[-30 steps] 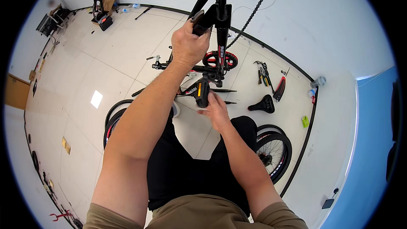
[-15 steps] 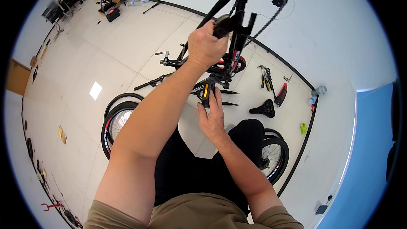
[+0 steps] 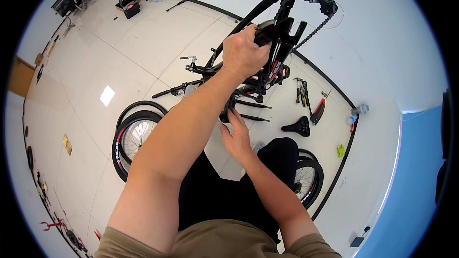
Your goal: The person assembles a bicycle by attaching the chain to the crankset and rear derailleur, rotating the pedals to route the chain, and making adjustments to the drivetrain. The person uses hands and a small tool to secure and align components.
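A black bicycle frame (image 3: 276, 69) stands tilted before me, its rear end raised toward the far wall. My left hand (image 3: 244, 50) is closed round a black part near that rear end. The derailleur (image 3: 327, 6) and the slack chain (image 3: 313, 37) hang beyond it. Lower down, my right hand (image 3: 236, 136) holds the end of a black pedal (image 3: 226, 113), thumb on one side and fingers on the other. My left forearm hides part of the frame. A second pedal (image 3: 286, 71) shows past the frame tubes.
Wheels (image 3: 122, 155) lie at left, and more wheels (image 3: 319, 181) at right by my knee. A saddle (image 3: 300, 127), a hammer (image 3: 297, 88) among hand tools, and a red-black pointed piece (image 3: 318, 111) rest on the floor. Bottles (image 3: 359, 109) stand by the right wall.
The frame and my left hand have shifted slightly right and down. The pedal has tipped, so its yellow strip no longer shows; my right hand stays at its lower end.
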`<action>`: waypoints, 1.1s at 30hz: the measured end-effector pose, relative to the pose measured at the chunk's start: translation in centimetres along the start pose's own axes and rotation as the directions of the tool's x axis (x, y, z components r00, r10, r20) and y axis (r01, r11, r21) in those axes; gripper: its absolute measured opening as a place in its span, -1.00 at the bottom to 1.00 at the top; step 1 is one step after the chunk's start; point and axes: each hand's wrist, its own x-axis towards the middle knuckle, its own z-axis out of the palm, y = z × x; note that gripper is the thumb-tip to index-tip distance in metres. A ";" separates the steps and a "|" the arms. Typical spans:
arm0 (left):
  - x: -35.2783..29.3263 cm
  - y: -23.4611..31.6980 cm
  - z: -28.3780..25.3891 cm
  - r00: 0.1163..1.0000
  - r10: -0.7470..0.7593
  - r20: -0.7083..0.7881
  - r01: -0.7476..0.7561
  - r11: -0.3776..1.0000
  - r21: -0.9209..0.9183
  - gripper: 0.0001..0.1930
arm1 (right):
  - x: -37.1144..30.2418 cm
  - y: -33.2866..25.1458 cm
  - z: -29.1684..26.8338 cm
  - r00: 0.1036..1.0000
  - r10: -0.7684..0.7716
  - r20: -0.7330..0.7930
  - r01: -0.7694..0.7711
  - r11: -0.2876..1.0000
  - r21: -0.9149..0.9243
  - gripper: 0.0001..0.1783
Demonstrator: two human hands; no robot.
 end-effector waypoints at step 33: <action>0.1 -0.2 0.2 0.999 0.037 0.007 -0.037 0.999 0.017 -0.84 | 3.5 4.5 1.1 0.935 0.101 0.339 -0.212 0.926 0.311 -0.58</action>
